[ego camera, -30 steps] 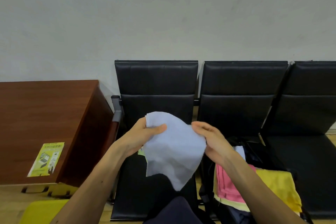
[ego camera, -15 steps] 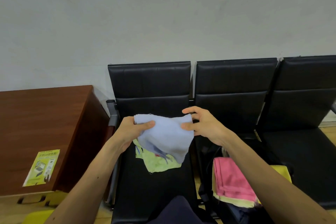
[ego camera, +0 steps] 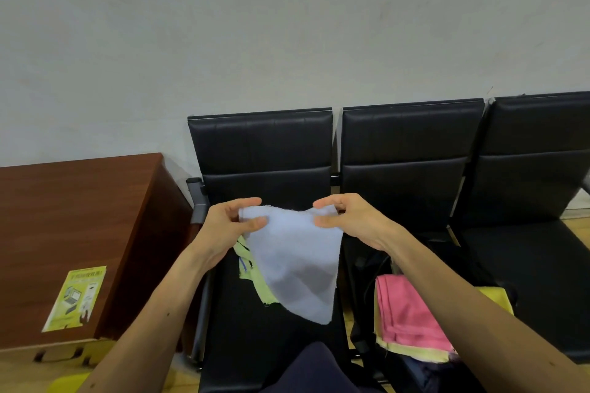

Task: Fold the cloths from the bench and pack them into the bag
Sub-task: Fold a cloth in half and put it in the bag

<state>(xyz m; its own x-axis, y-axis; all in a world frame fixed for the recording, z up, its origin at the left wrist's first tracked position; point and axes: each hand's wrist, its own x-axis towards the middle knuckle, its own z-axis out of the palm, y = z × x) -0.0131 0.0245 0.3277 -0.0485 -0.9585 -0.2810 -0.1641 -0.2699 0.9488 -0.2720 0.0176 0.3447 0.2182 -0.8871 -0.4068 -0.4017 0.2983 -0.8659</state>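
Observation:
A pale blue cloth [ego camera: 297,258] hangs in the air above the left seat of the black bench [ego camera: 261,143]. My left hand [ego camera: 230,226] pinches its top left corner and my right hand [ego camera: 348,217] pinches its top right corner. The cloth droops to a point below. Behind it a light green printed cloth [ego camera: 252,274] lies on the left seat, partly hidden. A dark bag [ego camera: 367,268] stands open on the middle seat, with folded pink cloth [ego camera: 405,309] on pale yellow cloth inside it. A yellow cloth [ego camera: 498,295] shows behind my right forearm.
A brown wooden cabinet [ego camera: 73,220] with a yellow-green sticker [ego camera: 76,297] stands left of the bench, against the grey wall. The right seat [ego camera: 526,252] is bare. Dark fabric [ego camera: 316,370] sits at the bottom centre. A yellow object [ego camera: 64,384] lies on the floor at bottom left.
My hands have moved apart along the blue cloth's top edge, spreading it wider so it hangs longer. The view has tilted slightly, showing more of the bag's pink cloth.

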